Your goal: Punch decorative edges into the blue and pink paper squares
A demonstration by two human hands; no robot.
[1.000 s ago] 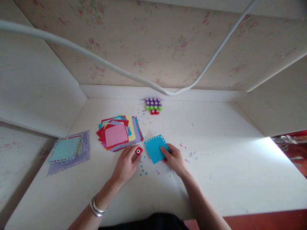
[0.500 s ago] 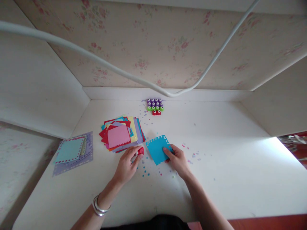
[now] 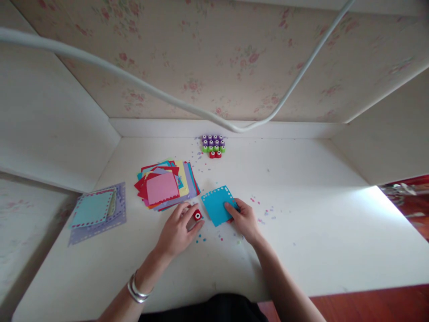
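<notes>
A small red craft punch (image 3: 197, 215) stands on the white table, its white top with a dark mark facing up. My left hand (image 3: 177, 230) is around it, thumb and fingers spread apart; the punch sits in the gap between them. Pinched at its right edge by my right hand (image 3: 244, 218) is a blue square of paper (image 3: 217, 208), with small punched holes along its far and left edges. The fingers under the paper are mostly hidden. Small blue paper bits (image 3: 201, 238) lie just in front of the punch.
Left of centre lies a pile of coloured paper with a pink sheet (image 3: 163, 188) on top. Hole-edged sheets, one light blue (image 3: 93, 209), lie farther left. Several purple, green and red punches (image 3: 213, 145) stand in rows at the back. A white cable (image 3: 187, 106) crosses overhead.
The left fingers have spread from their pinch on the red punch, which now stands upright on the table. The blue paper stays in my right hand. The view has shifted slightly.
</notes>
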